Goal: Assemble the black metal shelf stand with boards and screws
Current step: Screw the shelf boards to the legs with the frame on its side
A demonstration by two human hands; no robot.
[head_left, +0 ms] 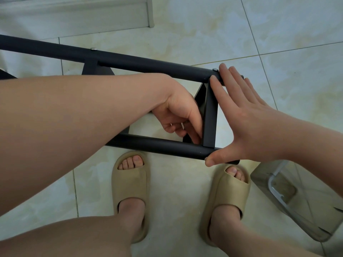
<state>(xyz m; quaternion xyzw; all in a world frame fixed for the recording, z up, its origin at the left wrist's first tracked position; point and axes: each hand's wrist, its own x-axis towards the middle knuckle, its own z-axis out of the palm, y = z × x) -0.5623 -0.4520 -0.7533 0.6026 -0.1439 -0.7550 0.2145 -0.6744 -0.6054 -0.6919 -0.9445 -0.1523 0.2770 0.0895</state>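
The black metal shelf stand (148, 64) lies on its side above the tiled floor, with two long round tubes joined by flat cross brackets. A silver screw head (93, 49) sits on the far tube, and another (215, 69) sits near its right end. My right hand (239, 115) spans the frame's right end: the fingers press on the far tube, the thumb on the near tube (157, 144). My left hand (181, 115) reaches between the tubes, its fingers curled against the right cross bracket (210, 117). A small shiny part shows between its fingers; I cannot tell what it is.
My two feet in beige slides (130, 191) stand just below the frame on pale floor tiles. A clear plastic container (289, 197) lies on the floor at the lower right. A white door frame or skirting (78, 13) runs along the top left.
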